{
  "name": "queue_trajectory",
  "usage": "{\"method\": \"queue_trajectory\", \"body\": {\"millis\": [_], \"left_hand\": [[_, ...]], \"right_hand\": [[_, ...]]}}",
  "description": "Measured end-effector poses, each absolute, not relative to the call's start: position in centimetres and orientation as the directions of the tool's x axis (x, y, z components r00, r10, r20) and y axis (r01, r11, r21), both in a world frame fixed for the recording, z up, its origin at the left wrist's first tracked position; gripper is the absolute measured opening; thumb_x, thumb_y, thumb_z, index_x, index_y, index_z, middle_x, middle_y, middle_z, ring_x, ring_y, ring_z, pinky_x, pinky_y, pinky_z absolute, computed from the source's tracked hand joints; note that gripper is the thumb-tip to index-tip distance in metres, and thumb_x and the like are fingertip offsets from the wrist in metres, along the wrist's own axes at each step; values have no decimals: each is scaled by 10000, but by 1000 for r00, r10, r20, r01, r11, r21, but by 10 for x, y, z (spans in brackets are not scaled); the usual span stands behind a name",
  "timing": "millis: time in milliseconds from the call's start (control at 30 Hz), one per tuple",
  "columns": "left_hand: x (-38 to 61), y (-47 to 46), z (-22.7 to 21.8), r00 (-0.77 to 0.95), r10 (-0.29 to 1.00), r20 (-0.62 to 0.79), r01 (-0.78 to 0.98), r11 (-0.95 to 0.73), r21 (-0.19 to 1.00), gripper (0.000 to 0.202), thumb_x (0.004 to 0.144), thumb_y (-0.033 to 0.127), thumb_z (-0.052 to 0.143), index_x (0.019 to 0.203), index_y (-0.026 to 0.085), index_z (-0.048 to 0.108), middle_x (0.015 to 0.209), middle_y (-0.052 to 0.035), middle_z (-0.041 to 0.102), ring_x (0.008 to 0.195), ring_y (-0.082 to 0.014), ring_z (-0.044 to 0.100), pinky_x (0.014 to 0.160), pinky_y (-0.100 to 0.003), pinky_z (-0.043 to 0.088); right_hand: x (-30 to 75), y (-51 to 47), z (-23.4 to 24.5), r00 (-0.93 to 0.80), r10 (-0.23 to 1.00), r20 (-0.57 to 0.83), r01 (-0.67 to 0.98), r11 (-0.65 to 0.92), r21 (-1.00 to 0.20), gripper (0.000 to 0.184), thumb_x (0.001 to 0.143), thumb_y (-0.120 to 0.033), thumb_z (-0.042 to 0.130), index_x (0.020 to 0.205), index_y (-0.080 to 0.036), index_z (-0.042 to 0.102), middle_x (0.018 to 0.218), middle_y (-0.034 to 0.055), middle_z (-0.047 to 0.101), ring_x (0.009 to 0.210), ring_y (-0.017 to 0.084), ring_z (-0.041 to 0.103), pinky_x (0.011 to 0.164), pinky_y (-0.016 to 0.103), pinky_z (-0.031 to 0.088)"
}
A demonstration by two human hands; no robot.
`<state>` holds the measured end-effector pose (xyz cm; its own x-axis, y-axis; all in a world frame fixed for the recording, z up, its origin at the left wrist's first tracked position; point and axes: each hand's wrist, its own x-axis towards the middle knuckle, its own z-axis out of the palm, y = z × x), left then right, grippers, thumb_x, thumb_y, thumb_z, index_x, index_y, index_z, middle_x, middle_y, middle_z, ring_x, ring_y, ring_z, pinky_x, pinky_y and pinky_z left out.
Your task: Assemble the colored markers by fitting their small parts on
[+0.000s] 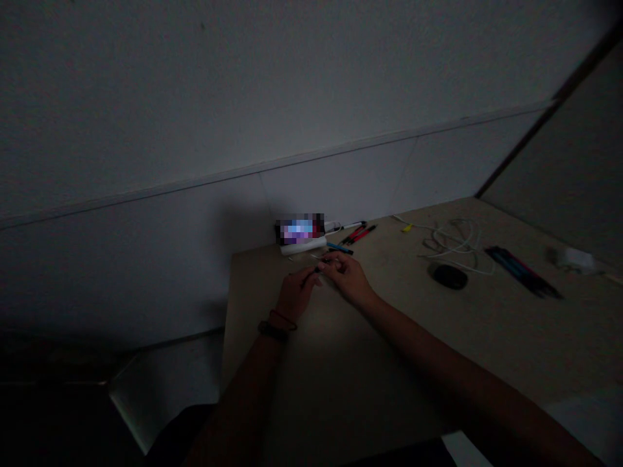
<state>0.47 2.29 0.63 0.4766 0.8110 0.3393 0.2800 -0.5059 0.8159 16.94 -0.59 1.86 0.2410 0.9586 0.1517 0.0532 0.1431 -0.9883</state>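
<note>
While the left hand and the right hand are close together above the desk, each grip looks shut on a thin dark pen. The pen sits between the two hands and points down to the left, but the room is dim, so the small parts are hard to see. The fingers of the right hand pinch near one end of it. A dark band and a thin red string go around the left wrist. Just past the hands, a blue pen lies on the desk, and two red pens lie near it. A white pen is by the wall, beside a white holder. A blurred box stands on that holder. Farther to the right, a white cable lies in loose loops, with a small yellow piece on it. A black computer mouse sits near the loops. Past them lies a bunch of dark pens, and a blurry white thing is near the far edge.
</note>
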Motion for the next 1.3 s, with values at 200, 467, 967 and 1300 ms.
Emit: {"method": "queue_trajectory", "body": {"millis": [200, 467, 967, 1300], "left_hand": [[4, 22, 7, 467, 821, 330, 286, -493, 822, 414, 1055, 394, 426, 916, 170, 745, 763, -35, 726, 662, -145, 625, 694, -253, 486], [4, 22, 9, 472, 825, 309, 275, -471, 838, 350, 1031, 379, 463, 977, 176, 743, 758, -25, 725, 664, -148, 631, 678, -251, 483], [5, 20, 11, 472, 821, 322, 307, -495, 813, 298, 1010, 360, 505, 869, 181, 697, 683, 0, 674, 634, -144, 620, 656, -250, 457], [6, 18, 12, 476, 809, 344, 284, -512, 811, 345, 1047, 327, 414, 821, 186, 634, 633, 4, 640, 607, -142, 605, 672, -264, 451]], "right_hand": [[169, -8, 19, 146, 982, 120, -18, 124, -992, 453, 766, -602, 728, 931, -180, 746, 530, -69, 410, 461, 94, 311, 467, 250, 209], [169, -7, 18, 249, 955, 160, 55, 151, -987, 383, 732, -555, 783, 803, -186, 706, 539, -71, 439, 497, 97, 354, 483, 242, 257], [159, -10, 17, 330, 929, 168, 25, 170, -985, 451, 703, -603, 803, 695, -220, 566, 515, -87, 405, 478, 97, 339, 473, 242, 280], [160, -14, 23, 220, 953, 207, 90, 191, -977, 394, 802, -602, 685, 790, -209, 680, 600, -19, 575, 585, 159, 526, 546, 262, 395]]}}
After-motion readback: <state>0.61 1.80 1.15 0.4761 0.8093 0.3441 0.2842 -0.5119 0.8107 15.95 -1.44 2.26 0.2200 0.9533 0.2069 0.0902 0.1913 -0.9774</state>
